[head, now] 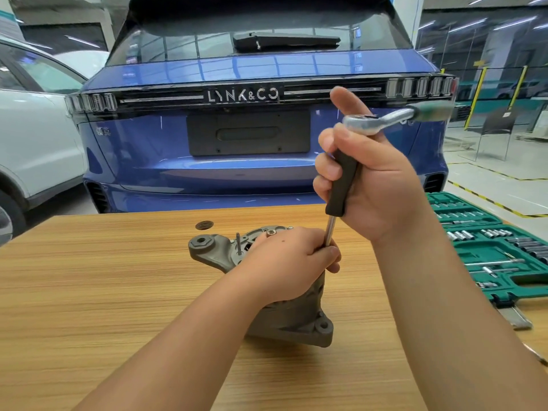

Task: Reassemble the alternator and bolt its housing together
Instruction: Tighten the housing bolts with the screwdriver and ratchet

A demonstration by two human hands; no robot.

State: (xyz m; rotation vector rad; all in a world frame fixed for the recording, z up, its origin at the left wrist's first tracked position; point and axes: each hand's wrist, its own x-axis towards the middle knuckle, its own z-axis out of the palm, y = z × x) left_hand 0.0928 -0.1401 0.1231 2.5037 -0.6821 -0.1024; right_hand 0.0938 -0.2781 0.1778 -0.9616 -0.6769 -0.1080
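Right hand (367, 185) is raised over the wooden table (118, 277), fingers wrapped round the black grip of a driver (341, 185), forefinger pointing up beside the ratchet (385, 118) on top. Left hand (284, 262) rests on the grey alternator (213, 250) mid-table, fingers curled round the driver's steel shaft. Behind, the blue car (252, 137) reads "LYNK&CO".

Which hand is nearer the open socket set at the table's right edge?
Right. The right hand, gripping the driver handle, is raised just left of the socket set. The left hand rests on the alternator, farther left.
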